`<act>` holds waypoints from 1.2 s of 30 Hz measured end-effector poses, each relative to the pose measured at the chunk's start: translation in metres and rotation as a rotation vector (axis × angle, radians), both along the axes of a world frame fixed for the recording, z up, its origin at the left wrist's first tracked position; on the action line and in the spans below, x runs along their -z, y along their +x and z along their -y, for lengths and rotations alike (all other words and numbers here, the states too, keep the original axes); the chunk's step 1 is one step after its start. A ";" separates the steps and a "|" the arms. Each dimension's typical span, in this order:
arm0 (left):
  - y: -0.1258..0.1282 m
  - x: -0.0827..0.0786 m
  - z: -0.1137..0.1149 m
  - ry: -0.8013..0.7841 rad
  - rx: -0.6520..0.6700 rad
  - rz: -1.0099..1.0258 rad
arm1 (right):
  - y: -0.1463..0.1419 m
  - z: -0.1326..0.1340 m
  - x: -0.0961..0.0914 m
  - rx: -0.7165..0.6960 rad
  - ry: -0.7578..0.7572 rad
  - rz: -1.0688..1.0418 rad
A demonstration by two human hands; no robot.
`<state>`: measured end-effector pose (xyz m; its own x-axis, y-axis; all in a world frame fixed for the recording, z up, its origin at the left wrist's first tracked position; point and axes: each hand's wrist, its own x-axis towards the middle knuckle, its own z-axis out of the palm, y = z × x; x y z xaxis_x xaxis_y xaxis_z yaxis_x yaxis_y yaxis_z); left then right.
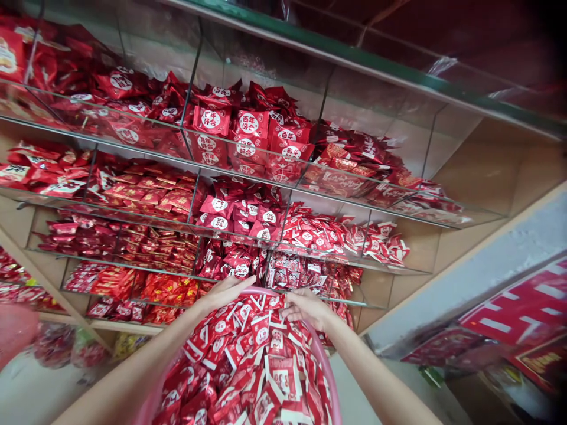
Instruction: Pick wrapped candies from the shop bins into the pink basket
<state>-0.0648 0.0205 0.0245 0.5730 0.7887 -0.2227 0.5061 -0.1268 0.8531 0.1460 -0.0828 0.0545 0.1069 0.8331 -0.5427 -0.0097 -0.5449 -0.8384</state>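
A pink plastic basin (pixel 333 392) heaped with small red-and-white packets (pixel 283 372) stands before me, between my forearms. At its far rim, my left hand (pixel 228 290) stretches its fingers out flat and straight, with nothing visible in them. My right hand (pixel 305 308) is at the same rim, a little to the right. Its fingers are curled, and the fingertips close on the edge of a small red packet (pixel 277 301) on top of the heap. What supports the basin from below is hidden.
Tiered shelves with glass fronts (pixel 248 141) hold rows of red packets just beyond the basin. A thick glass edge (pixel 354 65) juts out overhead. Boxes and red goods (pixel 518 307) stand at the right; bagged goods (pixel 55 342) sit low at the left.
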 end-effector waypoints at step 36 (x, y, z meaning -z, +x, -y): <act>-0.002 0.015 -0.002 0.015 0.005 0.023 | -0.017 0.001 0.021 -0.578 0.637 1.082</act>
